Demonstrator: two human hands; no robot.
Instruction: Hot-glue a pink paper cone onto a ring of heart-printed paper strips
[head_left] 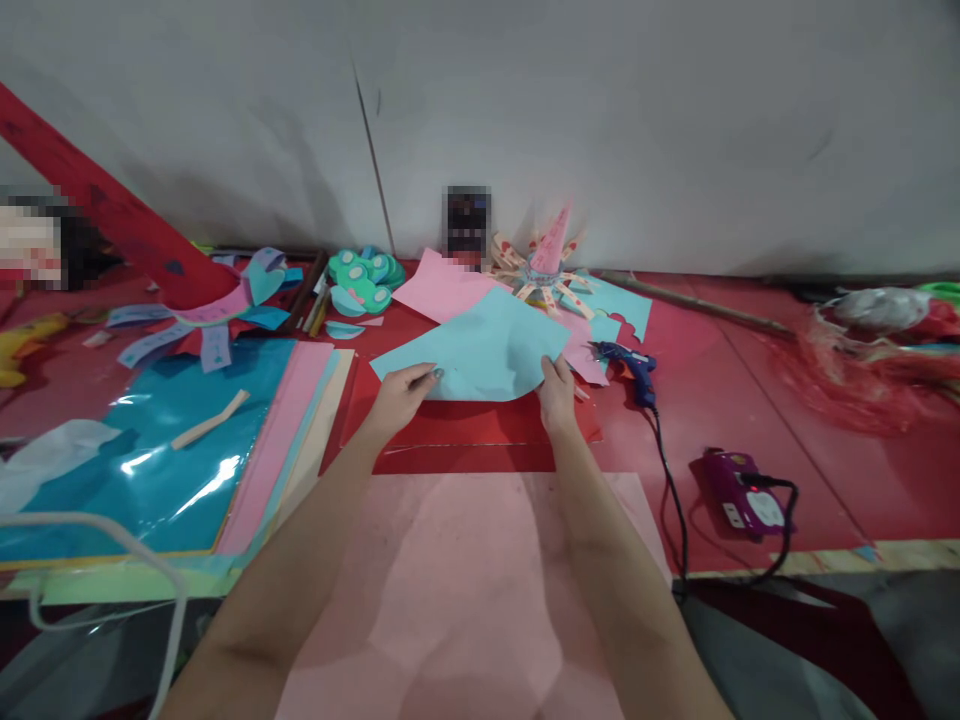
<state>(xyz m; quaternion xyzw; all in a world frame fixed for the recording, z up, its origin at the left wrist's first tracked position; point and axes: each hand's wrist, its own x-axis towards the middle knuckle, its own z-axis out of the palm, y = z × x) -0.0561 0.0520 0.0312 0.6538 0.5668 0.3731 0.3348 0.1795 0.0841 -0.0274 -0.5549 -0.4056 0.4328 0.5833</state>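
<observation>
A light blue sheet of paper [480, 345] is held up between my two hands over the red table. My left hand [403, 400] pinches its lower left edge, thumb on top. At the lower right edge my right hand [557, 395] grips it the same way. Under it lies a red sheet of card [450, 428], partly covered. A large pink sheet [457, 590] spreads nearer to me, beneath my forearms. Behind the blue paper, a pink piece of paper [442, 285] shows in part.
A blue glue gun [634, 370] lies right, its cord beside a purple power socket [750, 495]. Left are a stack of coloured sheets [255, 470] and a tall red paper cone [142, 220]. Green paper cutouts [365, 280] and a pink cone with paper strips [551, 250] stand behind.
</observation>
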